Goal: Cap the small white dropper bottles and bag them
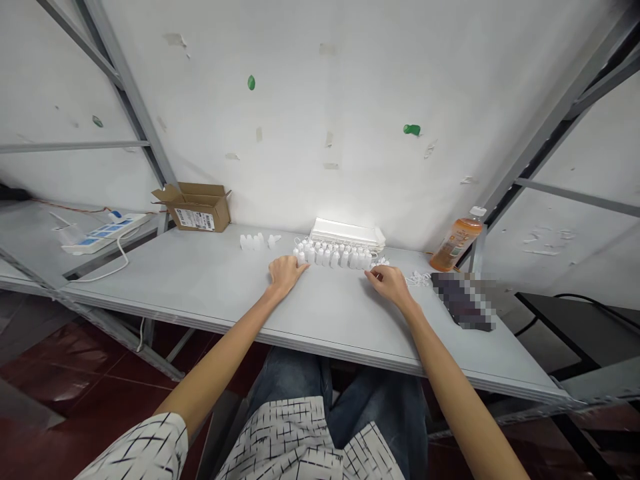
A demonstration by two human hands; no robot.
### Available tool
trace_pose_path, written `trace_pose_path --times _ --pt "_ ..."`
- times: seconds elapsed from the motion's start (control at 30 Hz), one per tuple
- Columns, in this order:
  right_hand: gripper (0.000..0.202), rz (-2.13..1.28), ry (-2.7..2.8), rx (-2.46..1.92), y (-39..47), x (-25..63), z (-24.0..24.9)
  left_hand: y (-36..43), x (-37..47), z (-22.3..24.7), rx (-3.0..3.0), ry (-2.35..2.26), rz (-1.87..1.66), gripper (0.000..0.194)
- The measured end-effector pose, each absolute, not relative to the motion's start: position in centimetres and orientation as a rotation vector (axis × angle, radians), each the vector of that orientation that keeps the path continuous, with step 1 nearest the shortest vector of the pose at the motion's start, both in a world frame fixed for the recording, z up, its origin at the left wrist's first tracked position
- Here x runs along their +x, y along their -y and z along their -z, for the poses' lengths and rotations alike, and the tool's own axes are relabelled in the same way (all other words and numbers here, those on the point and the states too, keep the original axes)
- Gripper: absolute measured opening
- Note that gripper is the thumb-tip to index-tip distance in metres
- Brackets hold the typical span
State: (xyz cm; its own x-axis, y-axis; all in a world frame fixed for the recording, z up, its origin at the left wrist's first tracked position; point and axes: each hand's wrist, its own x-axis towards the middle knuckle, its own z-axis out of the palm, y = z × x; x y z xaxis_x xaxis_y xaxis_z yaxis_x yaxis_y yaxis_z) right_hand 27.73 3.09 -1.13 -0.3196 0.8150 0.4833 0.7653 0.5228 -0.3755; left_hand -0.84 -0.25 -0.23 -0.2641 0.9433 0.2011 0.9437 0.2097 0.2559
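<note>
Many white bottles [336, 257] stand beside curled fingers [283, 268] [386, 276]; a larger bottle [459, 240] holds orange liquid [445, 257].

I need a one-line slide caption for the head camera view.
Left hand and right hand at opposite ends of clustered white bottles on a grey table.

Glare whitens the lower wall [325, 190], the floor [93, 357] is dim, and edges stretch.

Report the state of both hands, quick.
Left hand: fingers curled, at the left end of the bottles; whether it grips one can't be told.
Right hand: fingers curled, near their right end; grip unclear too.
</note>
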Motion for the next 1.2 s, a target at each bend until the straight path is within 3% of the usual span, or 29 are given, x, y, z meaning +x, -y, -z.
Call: trace_pose_path --times 0.53,0.83,1.0,1.2 --pt "0.031 -0.11 2.11 -1.31 -3.1 27.9 1.0 1.0 -0.9 -0.4 -1.901 2.508 0.48 0.042" --pt "0.034 -0.093 2.14 -1.312 -3.2 28.1 1.2 1.5 -7.4 -3.6 -1.932 2.478 0.686 0.028" --pt "0.034 -0.083 2.151 -1.311 -3.3 28.2 1.2 -2.1 -10.4 -4.3 -1.867 2.308 0.725 0.036" --pt "0.033 -0.095 2.135 -1.309 -3.3 28.4 1.3 -5.4 -10.7 -3.1 -1.951 2.303 0.486 0.043"
